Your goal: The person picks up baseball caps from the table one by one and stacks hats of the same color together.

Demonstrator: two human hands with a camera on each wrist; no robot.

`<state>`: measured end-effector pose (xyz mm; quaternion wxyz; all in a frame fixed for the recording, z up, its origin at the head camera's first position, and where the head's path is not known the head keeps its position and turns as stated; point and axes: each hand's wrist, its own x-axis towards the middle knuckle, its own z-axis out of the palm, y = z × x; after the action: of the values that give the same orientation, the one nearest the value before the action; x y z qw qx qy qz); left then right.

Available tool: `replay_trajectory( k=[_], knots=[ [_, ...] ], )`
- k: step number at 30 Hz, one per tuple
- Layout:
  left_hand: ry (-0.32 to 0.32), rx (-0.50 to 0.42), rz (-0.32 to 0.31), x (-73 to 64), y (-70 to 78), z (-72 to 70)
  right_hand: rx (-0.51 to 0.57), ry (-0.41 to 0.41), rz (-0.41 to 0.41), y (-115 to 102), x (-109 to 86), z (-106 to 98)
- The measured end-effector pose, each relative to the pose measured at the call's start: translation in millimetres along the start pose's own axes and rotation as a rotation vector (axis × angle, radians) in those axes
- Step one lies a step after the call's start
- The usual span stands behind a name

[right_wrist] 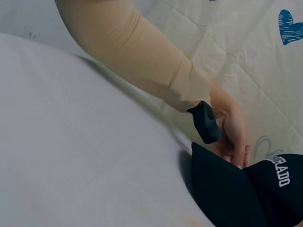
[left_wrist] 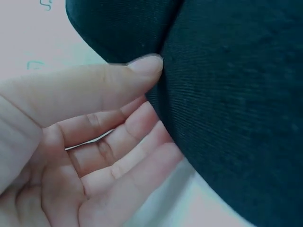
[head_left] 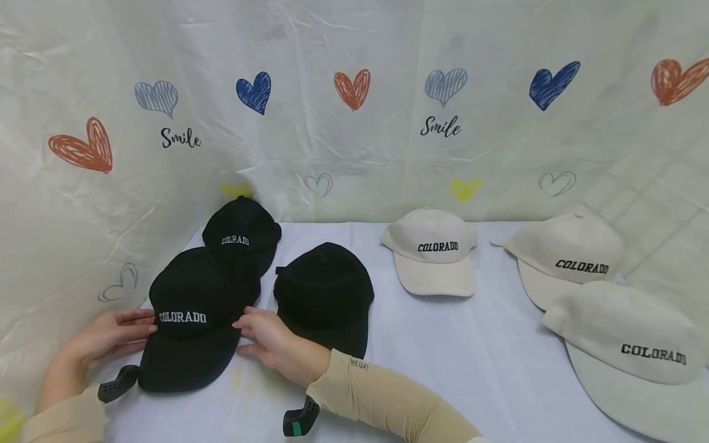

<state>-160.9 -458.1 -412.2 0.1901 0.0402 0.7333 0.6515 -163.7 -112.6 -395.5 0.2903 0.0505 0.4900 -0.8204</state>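
A black fabric cap with white COLORADO lettering [head_left: 191,286] is positioned between the hands at the white-covered counter [head_left: 448,344]. Its side is pinched by the left hand [head_left: 111,335] and touched opposite by the right hand [head_left: 277,344], whose grip cannot be told, presumably for even steadying.

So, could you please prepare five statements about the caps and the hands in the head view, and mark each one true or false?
1. The left hand and the right hand are both at the same black cap. True.
2. Five pale caps are in view. False: there are three pale caps.
3. The black cap between the hands carries the word COLORADO. True.
4. The pale caps lie to the left of that black cap. False: they lie to its right.
5. The right arm wears a beige sleeve. True.
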Motion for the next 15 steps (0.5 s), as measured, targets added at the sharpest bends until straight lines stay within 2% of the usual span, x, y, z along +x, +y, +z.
replay_trajectory(
  k=[5, 11, 15],
  knots=[
    [0.022, 0.018, 0.056, -2.9, -0.5, 0.6, 0.017, -0.029, -0.024, -2.6, -0.8, -1.2],
    [0.060, 0.002, 0.088, -6.2, 4.1, 3.8, 0.004, -0.065, -0.054, -5.9, -3.1, -2.2],
    [0.103, 0.008, 0.130, -9.5, 7.9, 5.9, -0.012, -0.081, -0.085, -7.8, -5.3, -0.6]
  ],
)
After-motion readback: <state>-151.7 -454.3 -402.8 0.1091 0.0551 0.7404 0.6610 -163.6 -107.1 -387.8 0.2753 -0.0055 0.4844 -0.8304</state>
